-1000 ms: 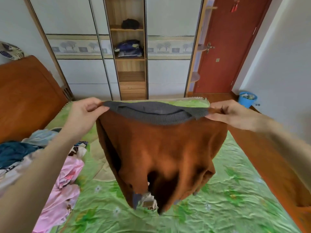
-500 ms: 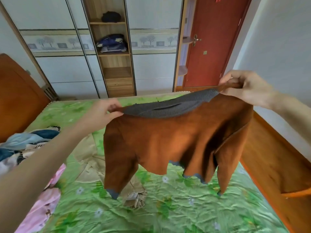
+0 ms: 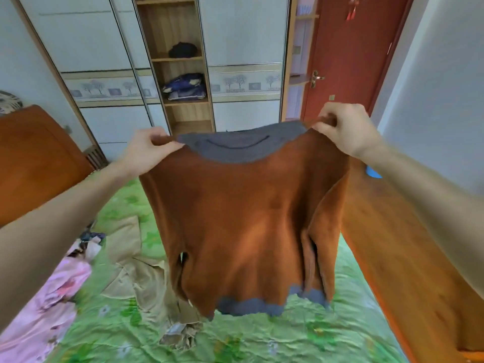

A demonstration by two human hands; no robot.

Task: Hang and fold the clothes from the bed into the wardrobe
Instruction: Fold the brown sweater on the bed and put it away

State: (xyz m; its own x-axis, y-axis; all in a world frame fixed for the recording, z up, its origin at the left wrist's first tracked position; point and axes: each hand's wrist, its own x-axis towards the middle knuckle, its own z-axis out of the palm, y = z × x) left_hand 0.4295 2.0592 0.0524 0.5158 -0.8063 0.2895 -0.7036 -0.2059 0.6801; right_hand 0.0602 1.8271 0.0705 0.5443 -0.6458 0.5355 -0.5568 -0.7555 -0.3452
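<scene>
Sweater: the brown sweater [image 3: 243,218] hangs in the air over the bed [image 3: 262,339], collar up, hem clear of the sheet.
Left hand: left hand [image 3: 146,150] pinches the shoulder at 9 o'clock of the collar.
Right hand: right hand [image 3: 345,129] pinches the shoulder at 3 o'clock.
Done: folded clothes [image 3: 184,86] already lie on the wardrobe [image 3: 180,111] shelves at 12 o'clock.
Left: this sweater is neither folded nor hung; a beige garment [image 3: 138,273] and a pink one [image 3: 47,305] wait on the bed at 7 to 8 o'clock. Early to midway, I judge.
</scene>
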